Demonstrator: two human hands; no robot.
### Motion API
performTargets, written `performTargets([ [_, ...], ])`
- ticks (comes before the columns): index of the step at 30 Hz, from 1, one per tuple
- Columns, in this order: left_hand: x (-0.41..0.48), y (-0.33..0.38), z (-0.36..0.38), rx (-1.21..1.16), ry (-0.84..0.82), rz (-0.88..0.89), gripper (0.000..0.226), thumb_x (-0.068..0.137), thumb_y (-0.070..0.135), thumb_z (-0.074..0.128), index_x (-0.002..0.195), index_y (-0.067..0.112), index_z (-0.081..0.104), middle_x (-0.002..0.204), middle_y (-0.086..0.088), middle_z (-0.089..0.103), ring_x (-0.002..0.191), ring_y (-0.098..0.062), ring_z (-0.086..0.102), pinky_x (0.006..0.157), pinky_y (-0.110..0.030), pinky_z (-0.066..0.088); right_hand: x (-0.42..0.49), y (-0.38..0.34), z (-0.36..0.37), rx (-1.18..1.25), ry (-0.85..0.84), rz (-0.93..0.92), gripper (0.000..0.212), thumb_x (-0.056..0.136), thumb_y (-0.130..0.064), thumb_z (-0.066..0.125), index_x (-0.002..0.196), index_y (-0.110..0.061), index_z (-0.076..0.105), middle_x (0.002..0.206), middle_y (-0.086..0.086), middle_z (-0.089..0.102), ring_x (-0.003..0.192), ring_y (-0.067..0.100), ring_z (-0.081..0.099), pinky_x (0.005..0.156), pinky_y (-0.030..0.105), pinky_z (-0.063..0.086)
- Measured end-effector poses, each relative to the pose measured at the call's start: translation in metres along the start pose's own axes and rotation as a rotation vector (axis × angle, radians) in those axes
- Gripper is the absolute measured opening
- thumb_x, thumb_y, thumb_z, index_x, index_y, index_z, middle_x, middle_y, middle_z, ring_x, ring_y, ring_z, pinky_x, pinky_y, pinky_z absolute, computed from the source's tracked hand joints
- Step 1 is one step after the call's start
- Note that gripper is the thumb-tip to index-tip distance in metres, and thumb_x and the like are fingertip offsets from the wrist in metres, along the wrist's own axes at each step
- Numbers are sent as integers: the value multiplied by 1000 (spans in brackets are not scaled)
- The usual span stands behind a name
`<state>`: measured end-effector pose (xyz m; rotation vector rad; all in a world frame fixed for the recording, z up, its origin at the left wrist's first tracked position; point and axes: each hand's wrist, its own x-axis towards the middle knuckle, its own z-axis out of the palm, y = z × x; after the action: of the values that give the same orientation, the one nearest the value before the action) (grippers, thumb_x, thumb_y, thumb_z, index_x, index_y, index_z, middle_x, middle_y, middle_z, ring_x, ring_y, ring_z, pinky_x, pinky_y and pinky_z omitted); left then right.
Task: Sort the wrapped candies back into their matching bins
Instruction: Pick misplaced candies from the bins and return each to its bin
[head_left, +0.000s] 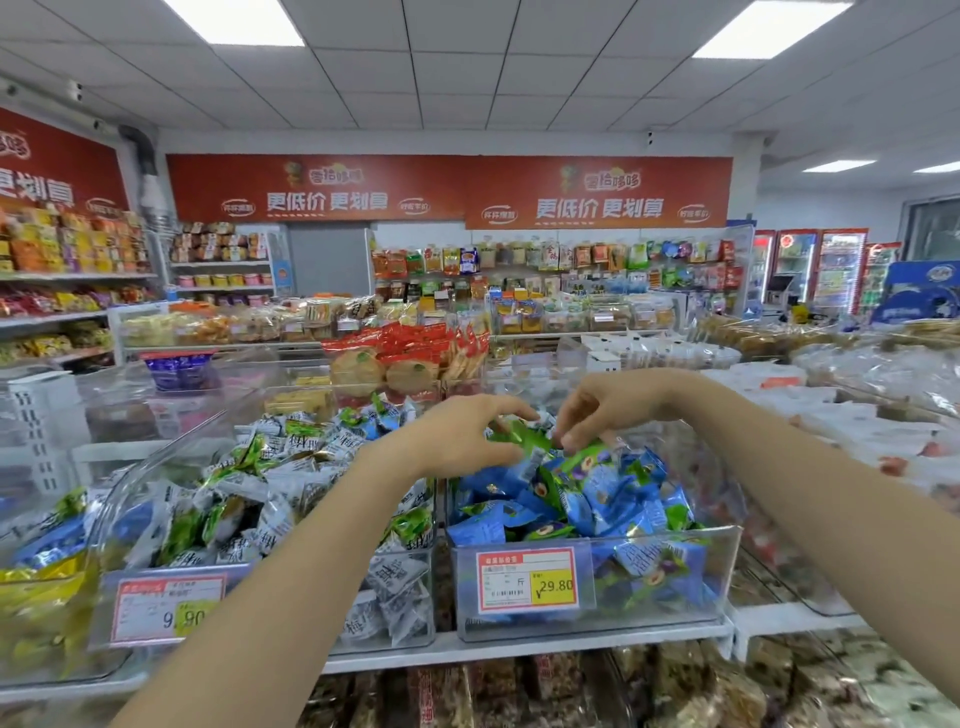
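Two clear plastic bins stand side by side in front of me. The left bin (270, 631) holds green-and-white wrapped candies (260, 488). The right bin (722, 571) holds blue wrapped candies (602, 499). Both my hands hover over the back of the right bin. My left hand (462, 434) curls its fingers around green wrapped candies (524, 439). My right hand (597, 408) pinches at the same green wrappers from the right, fingertips touching them. Which hand bears the candies I cannot tell for sure.
A yellow-candy bin (47, 613) sits at far left. Price tags (527, 579) front the bins. Behind are bins of red packets and round cakes (405, 358). Bagged goods (862, 415) lie to the right, more snacks on the lower tier (519, 691), shelves along the walls.
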<state>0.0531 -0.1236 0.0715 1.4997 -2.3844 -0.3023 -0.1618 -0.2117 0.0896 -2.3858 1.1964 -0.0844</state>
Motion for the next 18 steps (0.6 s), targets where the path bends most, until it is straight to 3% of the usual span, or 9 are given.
performTargets([
  [2, 2, -6, -1, -42, 115, 28, 40, 93, 36, 60, 132, 34, 53, 131, 2, 59, 120, -14, 55, 100, -37, 45, 18, 0, 2, 4, 139, -30, 16, 93, -20, 63, 107, -15, 70, 90, -6, 71, 80, 4, 66, 75, 22, 52],
  [4, 3, -13, -2, -100, 261, 48, 27, 93, 34, 61, 119, 31, 63, 115, 5, 66, 107, -10, 60, 95, -36, 50, 39, 0, 6, 15, 209, -56, 21, 92, -19, 65, 111, -15, 69, 101, -2, 70, 90, 10, 67, 79, 24, 54],
  [7, 3, -19, -3, -144, 408, 36, 14, 93, 27, 61, 103, 27, 71, 97, 6, 70, 88, -7, 64, 84, -37, 55, 68, -1, 22, -97, 105, -32, 28, 87, -18, 69, 115, -15, 67, 107, -3, 67, 102, 14, 64, 91, 32, 53],
  [9, 1, -20, -4, -153, 457, 29, 12, 92, 25, 62, 98, 27, 73, 91, 5, 71, 81, -9, 65, 78, -37, 56, 78, -2, 30, -156, 48, -16, 28, 85, -15, 71, 113, -14, 66, 94, -9, 61, 89, 11, 61, 78, 24, 50],
  [12, 0, -19, -7, -177, 489, 16, 13, 93, 24, 61, 93, 29, 73, 85, 4, 72, 76, -16, 66, 70, -36, 56, 80, -2, 26, -106, 139, -31, 16, 85, -9, 71, 101, -12, 67, 81, -6, 65, 69, 6, 60, 61, 15, 45],
  [15, 4, -23, -9, -173, 492, -6, 12, 93, 24, 61, 99, 28, 71, 88, 4, 71, 79, -13, 65, 70, -30, 53, 66, -3, 9, 3, 217, -92, 16, 88, -10, 67, 104, -6, 69, 83, 3, 70, 70, 11, 62, 69, 22, 53],
  [18, 10, -24, -8, -215, 479, -33, 33, 91, 35, 65, 122, 23, 63, 106, 6, 67, 95, -9, 62, 87, -29, 52, 47, -12, -8, 239, 221, -210, 14, 91, -10, 63, 102, -3, 70, 87, 11, 71, 76, 17, 64, 79, 32, 54],
])
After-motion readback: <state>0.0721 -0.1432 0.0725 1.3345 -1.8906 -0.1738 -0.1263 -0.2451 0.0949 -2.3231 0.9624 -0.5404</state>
